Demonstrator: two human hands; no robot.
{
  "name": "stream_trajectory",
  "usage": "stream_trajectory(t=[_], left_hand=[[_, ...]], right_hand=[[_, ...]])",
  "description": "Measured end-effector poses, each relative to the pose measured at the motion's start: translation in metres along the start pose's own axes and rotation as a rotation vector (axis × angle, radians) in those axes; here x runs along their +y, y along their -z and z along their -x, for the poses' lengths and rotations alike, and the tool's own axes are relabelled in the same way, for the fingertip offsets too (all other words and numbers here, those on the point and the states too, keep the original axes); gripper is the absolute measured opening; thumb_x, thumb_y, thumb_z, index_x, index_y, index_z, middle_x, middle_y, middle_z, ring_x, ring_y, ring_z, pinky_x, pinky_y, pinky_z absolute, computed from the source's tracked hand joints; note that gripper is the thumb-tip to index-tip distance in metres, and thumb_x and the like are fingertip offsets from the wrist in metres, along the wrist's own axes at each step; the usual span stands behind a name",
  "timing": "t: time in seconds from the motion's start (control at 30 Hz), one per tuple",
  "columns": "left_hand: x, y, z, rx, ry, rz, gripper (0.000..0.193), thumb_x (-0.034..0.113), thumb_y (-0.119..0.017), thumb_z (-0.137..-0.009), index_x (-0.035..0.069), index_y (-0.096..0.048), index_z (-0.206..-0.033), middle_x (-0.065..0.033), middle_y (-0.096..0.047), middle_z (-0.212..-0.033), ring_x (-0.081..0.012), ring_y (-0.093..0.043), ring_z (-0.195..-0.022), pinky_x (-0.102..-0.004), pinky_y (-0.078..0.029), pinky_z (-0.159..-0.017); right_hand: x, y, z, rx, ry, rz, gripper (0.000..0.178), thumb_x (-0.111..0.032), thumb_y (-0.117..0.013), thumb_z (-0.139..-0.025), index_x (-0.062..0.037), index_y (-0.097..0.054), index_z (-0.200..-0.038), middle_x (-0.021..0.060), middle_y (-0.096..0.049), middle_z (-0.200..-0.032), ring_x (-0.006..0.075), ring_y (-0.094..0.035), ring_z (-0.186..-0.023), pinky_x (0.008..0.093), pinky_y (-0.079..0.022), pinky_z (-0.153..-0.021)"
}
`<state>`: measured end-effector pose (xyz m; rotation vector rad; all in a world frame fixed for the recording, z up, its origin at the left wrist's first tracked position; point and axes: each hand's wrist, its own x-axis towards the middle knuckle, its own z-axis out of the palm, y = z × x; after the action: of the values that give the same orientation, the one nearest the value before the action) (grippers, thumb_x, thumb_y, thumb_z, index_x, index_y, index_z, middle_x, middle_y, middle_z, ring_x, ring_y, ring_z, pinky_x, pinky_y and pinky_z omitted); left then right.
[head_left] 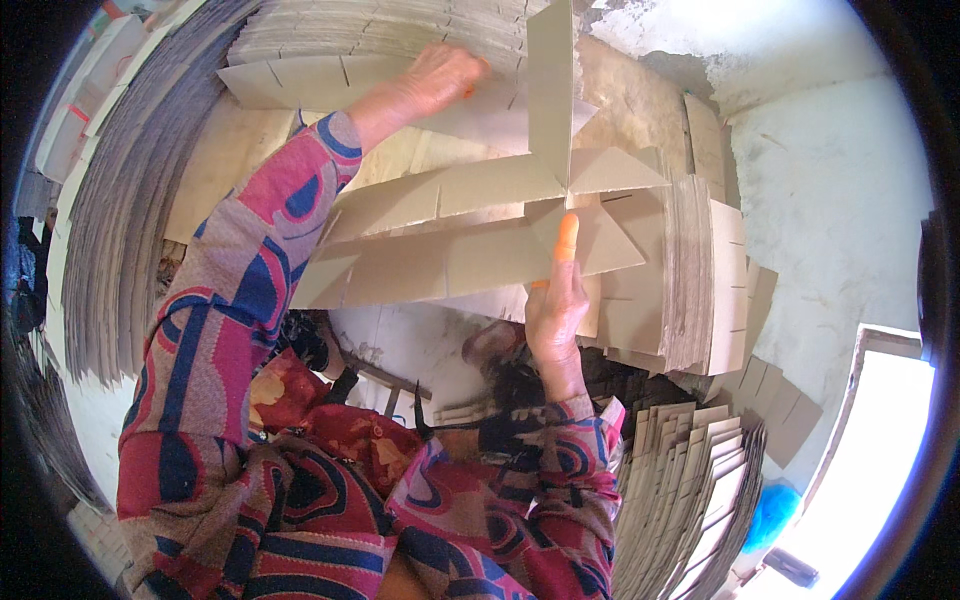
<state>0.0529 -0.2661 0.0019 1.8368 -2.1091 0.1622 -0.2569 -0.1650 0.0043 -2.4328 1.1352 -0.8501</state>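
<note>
- Stacks of slotted cardboard sheets [690, 270] crowd a rough white-walled workroom in the head view.
- Interlocked cardboard strips [470, 215] are being slotted crosswise; the left hand [440, 75] presses a flat sheet, the right hand [555, 300], fingers extended, steadies a strip.
- Seating another strip looks next.
- Whether either hand grips cannot be told.

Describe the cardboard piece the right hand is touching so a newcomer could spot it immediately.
Start at the cardboard stacks in the upper middle. In front lies a slotted cardboard assembly, the right hand pressing its lower strip. Unlike the flat stacked sheets, its strips cross, one standing upright.
</note>
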Motion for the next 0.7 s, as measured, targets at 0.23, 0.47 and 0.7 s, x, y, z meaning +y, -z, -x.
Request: stream_trajectory(t=[0.23,0.47,0.7], left_hand=[[0.017,0.019,0.004,0.132,-0.027,0.007,0.012,0.005,-0.066,-0.070,0.002,-0.056,-0.077,-0.0131,-0.060,-0.074,-0.0325,-0.060,-0.076,-0.0437,-0.050,-0.062],[0.038,0.023,0.004,0.235,-0.213,0.199,0.013,0.000,-0.062,-0.068,0.004,-0.055,-0.078,-0.0122,-0.055,-0.071,-0.0309,-0.056,-0.073,-0.0427,-0.045,-0.059],[0.049,0.035,0.016,0.346,-0.134,0.222,0.014,-0.004,-0.057,-0.068,0.004,-0.056,-0.080,-0.0124,-0.054,-0.070,-0.0309,-0.055,-0.073,-0.0417,-0.044,-0.059]], right_hand=[[0.001,-0.002,0.004,-0.019,0.006,0.034,0.088,0.021,-0.043,-0.066,-0.0116,-0.024,-0.146,0.0221,-0.059,-0.100,0.0307,-0.059,-0.072,0.0286,-0.049,-0.062],[-0.001,0.007,0.007,-0.070,-0.061,0.010,0.087,0.021,-0.042,-0.068,-0.0120,-0.024,-0.146,0.0222,-0.058,-0.097,0.0328,-0.059,-0.071,0.0329,-0.049,-0.063],[-0.011,0.020,0.012,-0.037,-0.011,0.030,0.086,0.020,-0.043,-0.068,-0.0121,-0.024,-0.146,0.0225,-0.058,-0.097,0.0314,-0.058,-0.070,0.0318,-0.049,-0.064]])
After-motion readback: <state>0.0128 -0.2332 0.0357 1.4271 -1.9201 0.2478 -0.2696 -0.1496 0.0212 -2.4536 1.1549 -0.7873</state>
